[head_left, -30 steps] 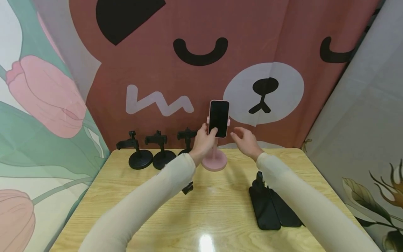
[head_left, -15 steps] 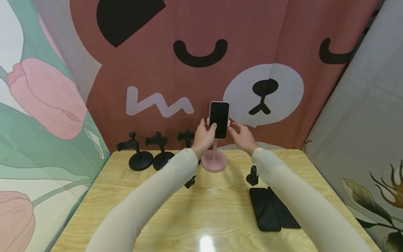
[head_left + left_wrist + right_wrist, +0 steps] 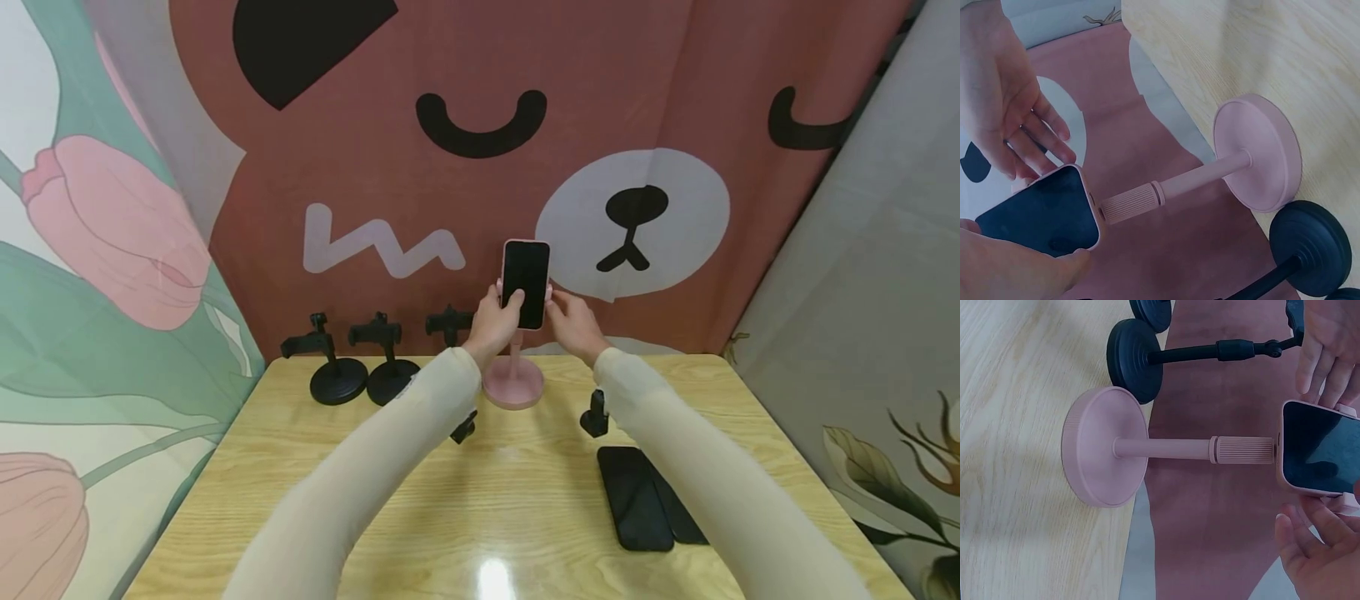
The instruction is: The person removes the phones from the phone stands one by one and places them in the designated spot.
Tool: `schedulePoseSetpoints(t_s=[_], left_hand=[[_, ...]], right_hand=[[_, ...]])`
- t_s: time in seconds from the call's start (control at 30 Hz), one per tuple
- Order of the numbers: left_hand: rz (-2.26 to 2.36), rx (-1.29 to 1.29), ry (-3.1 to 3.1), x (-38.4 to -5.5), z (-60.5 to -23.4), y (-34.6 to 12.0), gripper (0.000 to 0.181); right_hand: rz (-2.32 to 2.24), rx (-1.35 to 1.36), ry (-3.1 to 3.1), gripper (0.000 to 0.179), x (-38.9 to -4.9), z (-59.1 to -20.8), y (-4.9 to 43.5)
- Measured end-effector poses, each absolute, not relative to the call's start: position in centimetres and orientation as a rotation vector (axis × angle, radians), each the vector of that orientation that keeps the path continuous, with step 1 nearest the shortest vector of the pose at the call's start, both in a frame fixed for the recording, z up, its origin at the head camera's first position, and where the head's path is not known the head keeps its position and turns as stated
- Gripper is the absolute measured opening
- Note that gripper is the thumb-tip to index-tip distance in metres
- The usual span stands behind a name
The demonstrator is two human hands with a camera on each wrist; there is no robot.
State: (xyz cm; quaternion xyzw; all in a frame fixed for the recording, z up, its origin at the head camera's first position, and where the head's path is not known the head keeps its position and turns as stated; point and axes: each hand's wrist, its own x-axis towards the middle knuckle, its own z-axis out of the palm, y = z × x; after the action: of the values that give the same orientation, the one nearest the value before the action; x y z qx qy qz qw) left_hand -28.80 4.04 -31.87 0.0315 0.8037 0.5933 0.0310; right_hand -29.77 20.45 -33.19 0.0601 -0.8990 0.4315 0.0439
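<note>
A smartphone (image 3: 527, 271) in a pink case stands upright in the clamp of a pink phone stand (image 3: 514, 388), screen facing me. My left hand (image 3: 493, 323) grips the phone's left side, its thumb laid over the screen and its fingers mostly behind. At the opposite side, my right hand (image 3: 577, 327) has its fingertips by the pink clamp jaw. In the right wrist view its fingers (image 3: 1325, 525) reach the phone's edge, loosely bent, with the thumb apart. The stand's pink base (image 3: 1259, 153) rests on the table.
Black phone stands (image 3: 338, 381) line the table's back left, some partly behind my left sleeve. More black stand parts (image 3: 595, 419) show by my right sleeve. Black phones (image 3: 636, 500) lie flat at the right, partly covered by that sleeve. A printed curtain (image 3: 360, 175) hangs behind the table.
My right hand has moved left, in to the phone's right side and clamp. My left hand stays on the phone, its thumb slightly higher on the screen.
</note>
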Motion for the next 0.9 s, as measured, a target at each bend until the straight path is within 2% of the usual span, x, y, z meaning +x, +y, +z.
schedulePoseSetpoints(t_s=[0.23,0.47,0.73,0.9], left_hand=[[1.799,0.083,2.492,-28.86,-31.91,4.19,0.078],[1.847,0.101,2.481,-29.01,-31.82,3.92,0.066],[1.854,0.151,2.462,-28.84,-31.77,3.8,0.063],[1.837,0.138,2.475,-28.63,-31.93,3.56,0.07]], right_hand=[[1.349,0.195,-2.737,0.051,-29.47,-32.95,20.2],[1.521,0.231,-2.707,0.051,-29.64,-32.78,19.98],[1.599,0.178,-2.668,0.051,-29.38,-32.61,20.03],[1.65,0.178,-2.625,0.05,-29.12,-32.57,20.06]])
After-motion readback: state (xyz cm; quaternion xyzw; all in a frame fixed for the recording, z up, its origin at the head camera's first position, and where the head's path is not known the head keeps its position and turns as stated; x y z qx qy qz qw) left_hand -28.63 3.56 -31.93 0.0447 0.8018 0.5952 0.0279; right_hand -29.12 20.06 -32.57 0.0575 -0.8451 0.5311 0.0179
